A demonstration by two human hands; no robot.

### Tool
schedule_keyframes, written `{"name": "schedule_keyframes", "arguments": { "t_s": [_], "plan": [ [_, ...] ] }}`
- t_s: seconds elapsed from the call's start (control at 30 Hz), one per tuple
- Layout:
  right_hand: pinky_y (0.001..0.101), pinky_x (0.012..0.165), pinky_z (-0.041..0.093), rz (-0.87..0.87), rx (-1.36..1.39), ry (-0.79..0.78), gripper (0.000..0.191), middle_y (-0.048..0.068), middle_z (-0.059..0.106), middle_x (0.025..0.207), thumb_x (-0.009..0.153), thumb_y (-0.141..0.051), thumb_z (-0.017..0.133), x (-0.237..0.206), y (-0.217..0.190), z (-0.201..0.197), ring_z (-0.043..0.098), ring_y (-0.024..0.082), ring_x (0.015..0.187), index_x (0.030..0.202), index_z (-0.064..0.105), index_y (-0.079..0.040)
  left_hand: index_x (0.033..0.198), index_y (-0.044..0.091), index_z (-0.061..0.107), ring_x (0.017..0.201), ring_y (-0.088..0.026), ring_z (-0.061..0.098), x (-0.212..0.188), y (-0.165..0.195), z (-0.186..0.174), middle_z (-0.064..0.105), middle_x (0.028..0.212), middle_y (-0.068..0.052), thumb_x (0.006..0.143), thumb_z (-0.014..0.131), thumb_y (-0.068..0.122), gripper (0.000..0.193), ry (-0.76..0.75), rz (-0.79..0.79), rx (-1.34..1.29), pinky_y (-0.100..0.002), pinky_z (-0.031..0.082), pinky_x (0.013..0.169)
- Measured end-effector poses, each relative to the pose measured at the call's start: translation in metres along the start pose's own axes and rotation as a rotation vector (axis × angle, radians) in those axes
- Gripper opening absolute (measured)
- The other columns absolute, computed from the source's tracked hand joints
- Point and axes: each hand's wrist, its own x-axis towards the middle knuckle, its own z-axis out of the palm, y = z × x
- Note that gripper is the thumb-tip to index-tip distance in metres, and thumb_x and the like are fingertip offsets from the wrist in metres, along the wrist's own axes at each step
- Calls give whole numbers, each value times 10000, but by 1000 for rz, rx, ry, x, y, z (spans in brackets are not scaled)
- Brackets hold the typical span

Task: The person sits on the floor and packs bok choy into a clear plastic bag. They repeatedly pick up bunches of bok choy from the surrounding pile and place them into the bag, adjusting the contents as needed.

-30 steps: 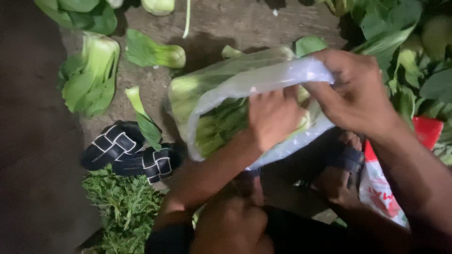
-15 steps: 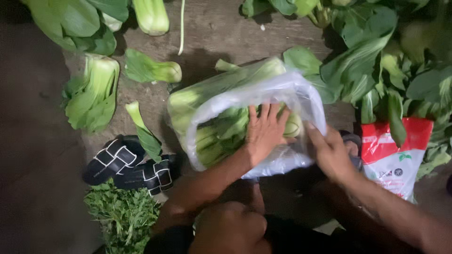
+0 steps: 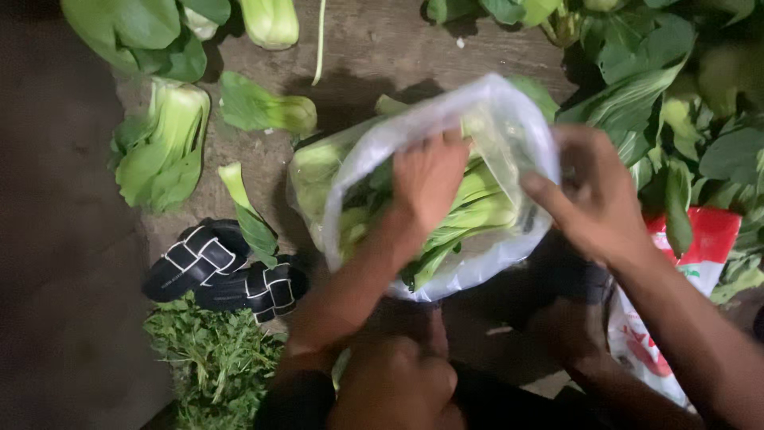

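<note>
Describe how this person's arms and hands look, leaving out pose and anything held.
Both forearms are bare, with no sleeves in view. The left hand and right hand wear no gloves, and no rings, watch or bands show on fingers or wrists in this dim light.

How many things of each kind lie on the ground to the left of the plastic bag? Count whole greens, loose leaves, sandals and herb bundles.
Whole leafy greens: 3
Loose leaves: 2
Black sandals: 2
Herb bundles: 1
Total: 8
</note>
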Motion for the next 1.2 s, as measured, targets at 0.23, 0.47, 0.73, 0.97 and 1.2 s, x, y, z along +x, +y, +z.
{"name": "schedule_keyframes", "arguments": {
  "t_s": [0.23, 0.47, 0.73, 0.97, 1.2],
  "plan": [
    [383, 542, 525, 34, -370, -236, 290, 132, 690, 731, 1047, -289, 606, 78, -42, 20, 622, 207, 568, 1154, 723, -46, 1015, 69, 726, 738, -283, 718, 12, -13, -9, 719, 877, -150, 963, 669, 419, 358, 253, -21, -107, -430, 580, 676],
    [312, 516, 446, -291, -310, -176, 223, 67, 660, 721, 1135, -174, 580, 65, -39, 10, 561, 133, 566, 1103, 714, 2, 1226, 183, 673, 941, -234, 738, 51, -43, 42, 724, 1186, -35, 957, 571, 348, 331, 324, 386, -231, -424, 608, 770],
    [236, 621, 425, -237, -154, -48, 218, -23, 608, 817, 1146, -187, 557, 45, -39, -3, 502, 49, 712, 1105, 664, -1, 1481, 110, 517, 1207, -277, 640, 40, 3, 2, 617, 1440, -88, 1041, 514, 265, 466, -74, 323, -10, -441, 542, 957],
    [235, 571, 367, 16, 12, 60, 251, -31, 548, 713, 1178, -224, 552, 41, -14, 5, 471, 47, 635, 1075, 649, -16, 1499, 269, 516, 1425, -477, 285, -6, 22, -1, 264, 1613, -196, 695, 421, 881, 1015, 211, 381, -86, -821, 79, 1084],
    [282, 884, 497, -314, -82, 144, 446, 87, 540, 1174, 1020, -255, 601, 1, -13, 11, 557, 128, 1066, 1273, 400, 52, 1304, 367, 649, 1150, -192, 630, -87, -55, -13, 679, 1253, 12, 1147, 456, 526, 295, 72, 62, -315, -407, 533, 954]
  ]
}}
